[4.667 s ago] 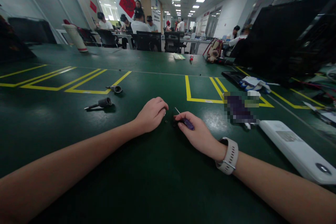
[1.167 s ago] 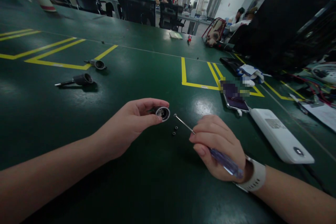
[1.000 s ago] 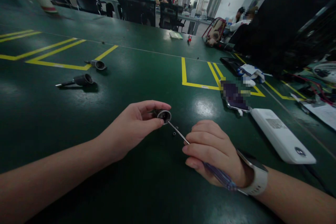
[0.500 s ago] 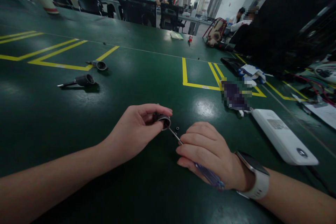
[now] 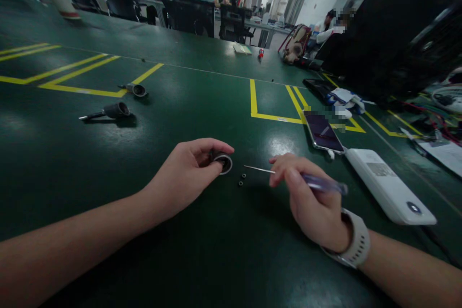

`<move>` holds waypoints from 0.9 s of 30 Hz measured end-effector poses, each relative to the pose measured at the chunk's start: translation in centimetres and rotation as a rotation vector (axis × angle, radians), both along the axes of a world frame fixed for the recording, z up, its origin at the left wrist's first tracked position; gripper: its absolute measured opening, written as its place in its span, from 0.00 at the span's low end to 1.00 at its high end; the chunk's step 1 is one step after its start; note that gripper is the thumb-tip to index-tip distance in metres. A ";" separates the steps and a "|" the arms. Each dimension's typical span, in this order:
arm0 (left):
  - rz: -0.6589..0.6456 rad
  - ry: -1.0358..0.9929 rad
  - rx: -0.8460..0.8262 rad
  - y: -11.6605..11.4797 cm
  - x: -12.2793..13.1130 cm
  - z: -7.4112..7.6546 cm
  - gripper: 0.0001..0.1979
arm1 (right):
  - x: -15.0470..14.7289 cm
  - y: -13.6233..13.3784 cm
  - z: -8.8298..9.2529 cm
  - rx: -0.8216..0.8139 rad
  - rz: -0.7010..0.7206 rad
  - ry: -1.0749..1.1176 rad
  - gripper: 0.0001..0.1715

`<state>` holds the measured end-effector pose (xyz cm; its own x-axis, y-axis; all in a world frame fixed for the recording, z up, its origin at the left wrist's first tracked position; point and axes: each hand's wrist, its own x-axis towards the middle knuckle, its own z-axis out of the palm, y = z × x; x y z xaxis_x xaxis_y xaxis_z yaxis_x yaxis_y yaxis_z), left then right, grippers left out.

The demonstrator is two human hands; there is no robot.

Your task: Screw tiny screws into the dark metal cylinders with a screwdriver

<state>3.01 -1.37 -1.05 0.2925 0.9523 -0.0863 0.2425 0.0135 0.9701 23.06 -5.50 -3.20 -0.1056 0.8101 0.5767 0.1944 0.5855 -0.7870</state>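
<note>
My left hand (image 5: 191, 173) grips a dark round metal part (image 5: 224, 162) between thumb and fingers, its open rim facing right. My right hand (image 5: 310, 197) is closed on a screwdriver (image 5: 323, 184) with a clear purplish handle; its thin shaft points left, and the tip is apart from the metal part. Two small dark rings (image 5: 240, 183) lie on the green table between the hands. Up and to the left, two dark cup-shaped parts with stems, one nearer (image 5: 116, 110) and one farther (image 5: 138, 90), rest on their sides.
Right of my right hand are a phone (image 5: 323, 131) and a white power bank (image 5: 391, 186) with a cable. Cloth (image 5: 346, 100), wires and papers lie farther right. Yellow tape (image 5: 253, 98) marks the table (image 5: 162, 269). People sit beyond the far edge.
The screwdriver tip has come out of the round metal part. My right hand has moved right and turned over, with the handle now pointing right. My left hand has barely moved.
</note>
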 end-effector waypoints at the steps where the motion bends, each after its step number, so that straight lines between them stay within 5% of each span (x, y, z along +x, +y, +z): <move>1: -0.001 0.008 -0.016 0.0 0.0 0.1 0.13 | 0.0 0.4 -0.3 -0.127 -0.025 0.112 0.13; 5: 0.022 -0.001 -0.109 0.1 -0.1 0.3 0.15 | 0.1 1.9 -0.6 -0.462 -0.026 0.358 0.17; 13: 0.063 -0.044 -0.190 -0.2 0.1 0.6 0.16 | 0.4 1.7 -1.1 -0.461 0.042 0.310 0.14; 23: 0.087 -0.081 -0.125 -0.1 0.2 0.5 0.14 | 0.0 0.6 -0.2 -0.076 -0.059 -0.253 0.13; 27: 0.089 -0.091 -0.121 0.0 0.3 0.6 0.14 | 0.0 0.3 0.1 0.050 -0.049 -0.292 0.10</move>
